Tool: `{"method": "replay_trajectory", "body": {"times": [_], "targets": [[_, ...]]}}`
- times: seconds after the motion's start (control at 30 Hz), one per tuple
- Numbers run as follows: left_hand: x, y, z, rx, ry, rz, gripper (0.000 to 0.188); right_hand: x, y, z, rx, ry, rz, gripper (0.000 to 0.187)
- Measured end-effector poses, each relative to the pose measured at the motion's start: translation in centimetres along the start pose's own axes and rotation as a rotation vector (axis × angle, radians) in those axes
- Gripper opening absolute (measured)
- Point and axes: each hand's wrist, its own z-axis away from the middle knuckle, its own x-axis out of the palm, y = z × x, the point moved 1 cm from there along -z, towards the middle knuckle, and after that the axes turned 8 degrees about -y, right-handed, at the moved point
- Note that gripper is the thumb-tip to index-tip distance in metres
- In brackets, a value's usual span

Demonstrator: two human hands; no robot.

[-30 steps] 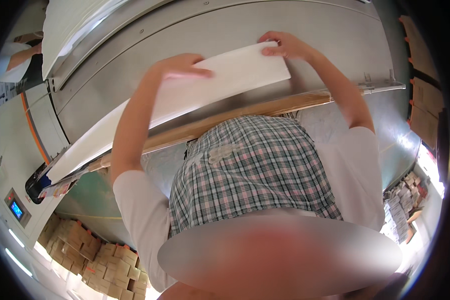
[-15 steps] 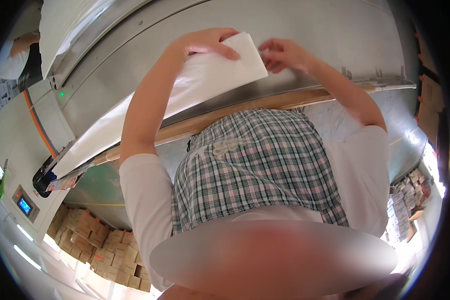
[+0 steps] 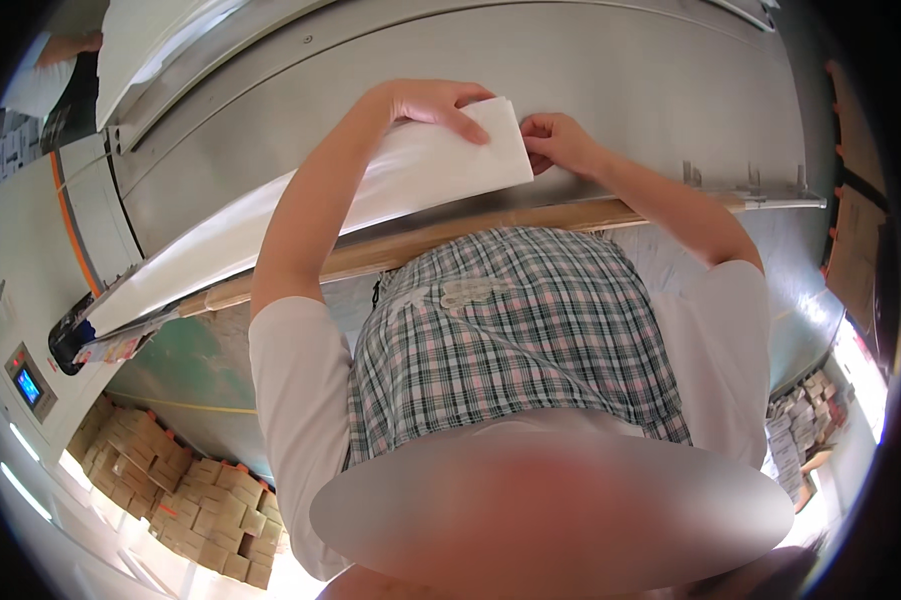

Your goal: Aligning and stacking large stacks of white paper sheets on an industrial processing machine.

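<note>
A long folded white sheet (image 3: 440,165), smooth and slightly shiny, lies along the near side of a grey metal work surface (image 3: 660,110). Whether it is cloth or film I cannot tell. My left hand (image 3: 448,108) grips its far edge close to the right end, thumb on top and the other fingers partly hidden behind. At that end, my right hand (image 3: 562,145) has its fingers curled together, the tips right against the sheet's edge. What those fingertips pinch, if anything, is hidden.
A brown rail (image 3: 450,228) runs along the surface's front, against my checked apron (image 3: 530,330). On the left stands a white machine housing with a small control screen (image 3: 28,385). Stacked cardboard boxes (image 3: 200,505) sit behind. Another person's arm (image 3: 68,48) shows at upper left.
My right hand has come in from slightly apart to the sheet's end, and its fingers have closed. My left hand keeps its hold on the sheet. The whole view has shifted a little.
</note>
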Motion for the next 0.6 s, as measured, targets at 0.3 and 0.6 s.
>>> {"method": "replay_trajectory", "body": {"times": [0.3,0.6], "targets": [[1.9,-2.7,4.3,-0.087,0.064,-0.154,0.080,-3.2,-6.9,-2.7,-0.038,0.065,0.560,0.018],[4.4,-4.6,7.4,-0.330,0.242,-0.217,0.083,-4.0,-9.2,0.4,0.186,-0.059,1.141,0.035]]}}
